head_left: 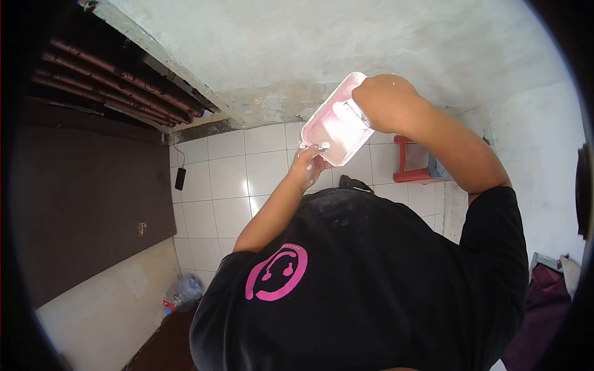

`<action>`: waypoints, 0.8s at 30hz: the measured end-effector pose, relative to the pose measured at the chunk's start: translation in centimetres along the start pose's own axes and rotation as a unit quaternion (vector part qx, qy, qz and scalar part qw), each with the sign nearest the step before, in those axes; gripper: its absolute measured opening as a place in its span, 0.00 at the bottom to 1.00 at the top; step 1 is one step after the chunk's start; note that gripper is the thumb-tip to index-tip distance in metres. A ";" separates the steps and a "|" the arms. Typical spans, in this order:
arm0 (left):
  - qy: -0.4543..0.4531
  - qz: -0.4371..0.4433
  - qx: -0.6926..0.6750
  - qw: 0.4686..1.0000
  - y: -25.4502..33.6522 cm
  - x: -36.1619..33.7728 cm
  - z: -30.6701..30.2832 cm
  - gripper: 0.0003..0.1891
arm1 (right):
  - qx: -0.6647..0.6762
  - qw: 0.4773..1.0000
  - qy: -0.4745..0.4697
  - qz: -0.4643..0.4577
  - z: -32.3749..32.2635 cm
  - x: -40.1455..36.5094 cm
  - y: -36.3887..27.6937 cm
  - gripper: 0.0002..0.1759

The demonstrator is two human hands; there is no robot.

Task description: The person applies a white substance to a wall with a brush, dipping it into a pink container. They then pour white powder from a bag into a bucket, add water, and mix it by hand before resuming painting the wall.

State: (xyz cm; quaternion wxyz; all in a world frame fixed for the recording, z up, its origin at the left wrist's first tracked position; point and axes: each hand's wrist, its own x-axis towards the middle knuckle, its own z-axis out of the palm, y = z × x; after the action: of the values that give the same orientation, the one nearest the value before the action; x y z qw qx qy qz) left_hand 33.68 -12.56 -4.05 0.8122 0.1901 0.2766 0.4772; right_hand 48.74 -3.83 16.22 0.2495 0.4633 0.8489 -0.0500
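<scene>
My left hand [310,164] grips the near end of a pale pink plastic tub [314,130], its thumb hooked over the rim and spotted with white paint. White paint [331,134] lies in the tub's bottom. Over the tub's far right side, my right hand [387,102] is closed around a paintbrush [351,115]. The brush's white, paint-covered end is down inside the tub, while its handle is hidden by my fist. The tub is held in the air in front of my chest.
Ahead stands a patchy pale wall [297,49]. A red stool [411,176] is on the white tiled floor [226,167] to the right. To the left are a dark brown door-like panel [93,179], a black phone-like object [180,179] with a cord, and a bagged bottle [184,292].
</scene>
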 end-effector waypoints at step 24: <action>-0.012 -0.047 0.026 0.998 1.3 1.4 -1.3 0.33 | 0.782 0.525 -0.118 -0.314 12.8 -4.1 6.9 0.54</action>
State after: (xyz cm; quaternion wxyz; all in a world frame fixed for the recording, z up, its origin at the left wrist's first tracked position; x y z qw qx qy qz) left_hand 32.55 -10.62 -4.63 0.8316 0.2040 0.2879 0.4290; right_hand 61.04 -7.07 8.03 -0.1469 0.1658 0.5224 -0.8235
